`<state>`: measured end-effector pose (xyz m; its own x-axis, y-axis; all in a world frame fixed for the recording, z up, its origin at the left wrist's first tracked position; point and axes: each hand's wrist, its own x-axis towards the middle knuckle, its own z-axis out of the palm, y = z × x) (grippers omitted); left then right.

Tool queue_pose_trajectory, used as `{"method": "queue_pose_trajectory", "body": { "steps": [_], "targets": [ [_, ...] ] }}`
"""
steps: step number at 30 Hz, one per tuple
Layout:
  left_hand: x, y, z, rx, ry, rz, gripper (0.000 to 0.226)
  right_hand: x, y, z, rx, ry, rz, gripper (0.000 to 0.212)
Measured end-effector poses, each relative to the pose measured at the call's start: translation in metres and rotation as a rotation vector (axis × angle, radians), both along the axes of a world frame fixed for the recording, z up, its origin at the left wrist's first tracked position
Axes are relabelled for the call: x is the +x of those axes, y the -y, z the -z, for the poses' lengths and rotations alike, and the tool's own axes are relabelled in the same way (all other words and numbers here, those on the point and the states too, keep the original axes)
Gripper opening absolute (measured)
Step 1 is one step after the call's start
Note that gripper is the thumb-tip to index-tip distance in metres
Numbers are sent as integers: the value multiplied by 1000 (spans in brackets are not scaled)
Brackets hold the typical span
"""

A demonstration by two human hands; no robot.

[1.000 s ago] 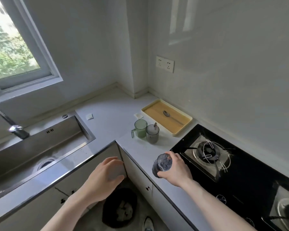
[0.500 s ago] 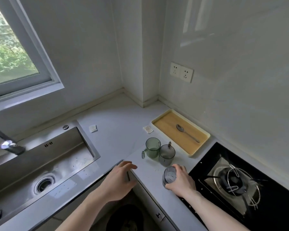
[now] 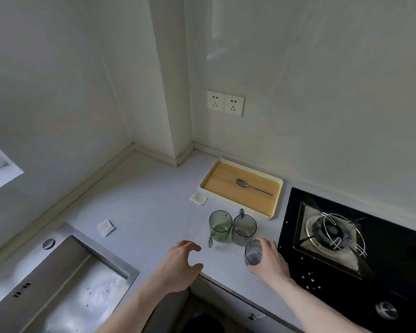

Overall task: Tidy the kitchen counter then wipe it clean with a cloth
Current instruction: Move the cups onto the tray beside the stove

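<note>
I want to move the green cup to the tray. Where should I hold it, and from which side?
Take the green cup by its handle, coming from the near counter edge: the handle points there, toward the open left hand, while the grey cup crowds its right side.

Steel sink, black gas hob, double wall socket.
</note>
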<state>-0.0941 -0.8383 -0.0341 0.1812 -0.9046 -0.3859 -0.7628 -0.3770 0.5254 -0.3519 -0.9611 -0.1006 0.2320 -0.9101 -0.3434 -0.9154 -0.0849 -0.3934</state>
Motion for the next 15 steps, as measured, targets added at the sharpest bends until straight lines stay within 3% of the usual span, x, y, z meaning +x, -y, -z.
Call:
{"method": "queue_pose_trajectory", "body": {
  "steps": [8,15],
  "targets": [
    [11,47,24,139,-82,-17,58,5,-9,-5,-6,78,124,114],
    [0,92,55,252,-167,-166,59,-3,20,-28,-69,198,83,106]
  ]
}}
